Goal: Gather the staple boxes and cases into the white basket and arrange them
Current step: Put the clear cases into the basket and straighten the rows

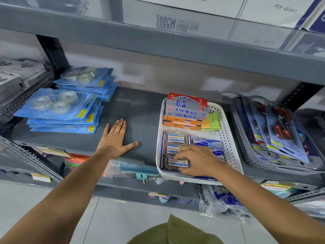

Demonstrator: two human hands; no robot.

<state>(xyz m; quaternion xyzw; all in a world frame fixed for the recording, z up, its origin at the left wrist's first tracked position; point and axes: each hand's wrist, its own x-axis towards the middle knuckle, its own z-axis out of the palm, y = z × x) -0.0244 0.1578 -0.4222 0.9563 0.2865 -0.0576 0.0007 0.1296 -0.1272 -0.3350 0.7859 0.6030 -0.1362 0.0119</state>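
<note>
Head view, our stock: white basket (pixel 226 120) on shelf (pixel 137 110), boxes (pixel 186 106) behind, cases (pixel 174 138) in front; right hand (pixel 198 160), fingers curled, nudges nearest case (pixel 177 162) into line; left hand (pixel 117 138), fingers splayed flat, likely braces us.

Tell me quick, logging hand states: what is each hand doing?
Left hand: open, flat on the shelf, holding nothing.
Right hand: fingers on the nearest clear case in the white basket; grip unclear.
</note>
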